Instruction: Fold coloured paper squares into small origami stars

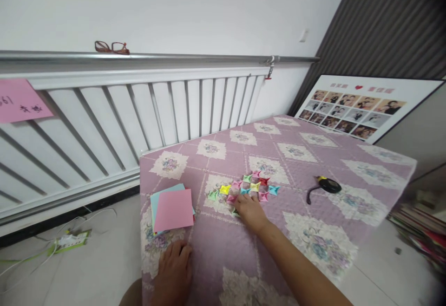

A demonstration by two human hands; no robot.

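Note:
Small folded paper shapes with pointed corners, in pink, green, yellow, blue and red, lie in a loose cluster on a purple floral tablecloth (223, 245). My right hand (249, 209) is at the near side of the cluster, its fingers bent together over a folded paper piece (235, 212) that they partly hide. Close by are a yellow piece (225, 189), a blue piece (273, 190) and a red piece (264, 181). My left hand (174, 269) rests on the cloth near the left edge, fingers lying down, holding nothing. Just beyond it sits a stack of square paper sheets (173, 209), pink on top.
A black and yellow tape measure (329, 185) with a strap lies to the right. Behind the table stand a white radiator (195, 106) and a pipe carrying glasses (112, 47). A photo board (362, 106) leans at the back right. A power strip (71, 241) is on the floor.

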